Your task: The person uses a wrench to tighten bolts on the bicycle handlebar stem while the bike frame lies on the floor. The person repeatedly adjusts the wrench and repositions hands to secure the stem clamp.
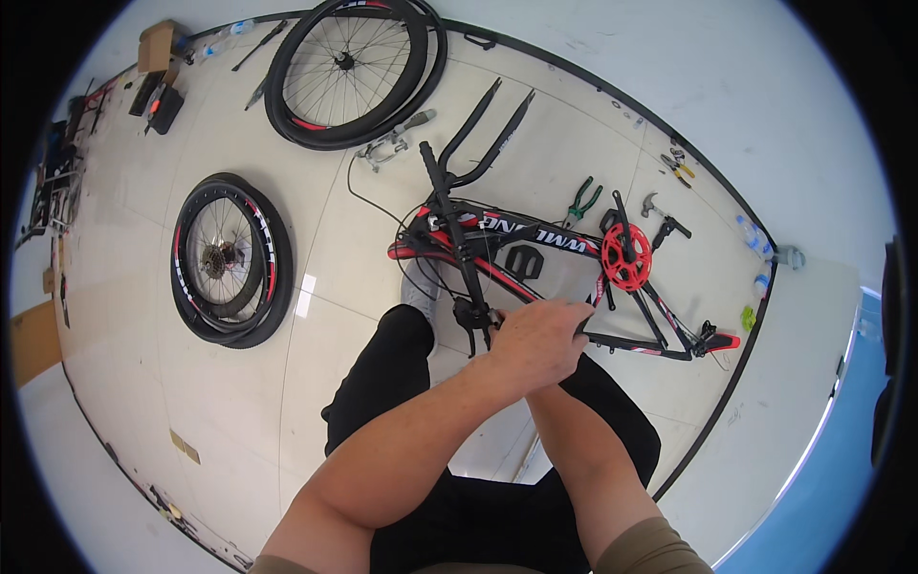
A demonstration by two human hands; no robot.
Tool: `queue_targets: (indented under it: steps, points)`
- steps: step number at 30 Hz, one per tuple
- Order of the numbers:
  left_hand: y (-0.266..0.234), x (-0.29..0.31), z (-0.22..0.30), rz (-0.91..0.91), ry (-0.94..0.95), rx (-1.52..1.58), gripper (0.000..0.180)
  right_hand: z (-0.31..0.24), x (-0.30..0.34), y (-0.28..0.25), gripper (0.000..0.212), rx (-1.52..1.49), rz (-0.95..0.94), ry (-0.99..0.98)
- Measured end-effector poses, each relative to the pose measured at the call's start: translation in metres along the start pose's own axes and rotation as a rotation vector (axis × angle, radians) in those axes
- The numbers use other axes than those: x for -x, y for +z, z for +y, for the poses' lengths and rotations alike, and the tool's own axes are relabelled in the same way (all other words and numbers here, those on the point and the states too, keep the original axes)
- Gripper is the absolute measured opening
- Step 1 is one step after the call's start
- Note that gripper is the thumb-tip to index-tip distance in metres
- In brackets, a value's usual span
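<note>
A black and red bicycle frame [545,234] lies on the floor in front of me, its black handlebar [466,253] crossing the front end. My left hand [543,337] reaches over my right wrist, close to the near end of the handlebar and its brake lever [469,314]. Its fingers are curled closed, and what they hold is hidden. Under it my right hand is almost wholly covered; only the right forearm [583,430] shows plainly. A red chainring [626,256] with a black crank sits at the right of the frame, and a black pedal [524,260] lies beside the tubes.
Wheels with black tyres lie at the far side [287,105] and at the left [182,287]. Green-handled pliers [583,199], a hammer [652,205] and yellow-handled pliers [677,170] lie beyond the frame. Bottles [755,237] stand by the right wall; a cardboard box [158,48] is far left.
</note>
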State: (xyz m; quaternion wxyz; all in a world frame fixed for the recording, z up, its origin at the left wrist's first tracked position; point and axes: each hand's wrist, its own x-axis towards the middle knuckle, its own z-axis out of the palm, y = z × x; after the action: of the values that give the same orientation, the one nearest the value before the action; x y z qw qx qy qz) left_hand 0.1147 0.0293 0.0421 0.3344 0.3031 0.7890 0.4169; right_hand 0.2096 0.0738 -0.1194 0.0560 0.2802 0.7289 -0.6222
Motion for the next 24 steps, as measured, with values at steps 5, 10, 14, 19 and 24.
queue_targets:
  steps: [5, 10, 14, 19, 24]
  points:
    - [0.003, 0.002, -0.003, -0.004, -0.001, -0.007, 0.036, -0.004, 0.006, -0.004, 0.023, 0.012, 0.014, 0.004]
    - [0.001, 0.001, -0.005, -0.026, -0.002, -0.012, 0.036, -0.010, 0.009, -0.004, 0.020, 0.021, 0.025, 0.010]
    - [-0.001, -0.001, -0.003, 0.008, -0.010, 0.024, 0.037, -0.021, 0.008, -0.007, 0.018, 0.025, 0.057, 0.013]
    - [-0.003, 0.001, -0.002, 0.165, -0.062, 0.210, 0.036, -0.050, 0.011, -0.005, 0.015, -0.054, 0.162, 0.016]
    - [-0.016, 0.029, -0.011, 0.423, -0.140, 0.379, 0.033, -0.103, 0.063, -0.041, 0.009, -0.528, -0.077, 0.435]
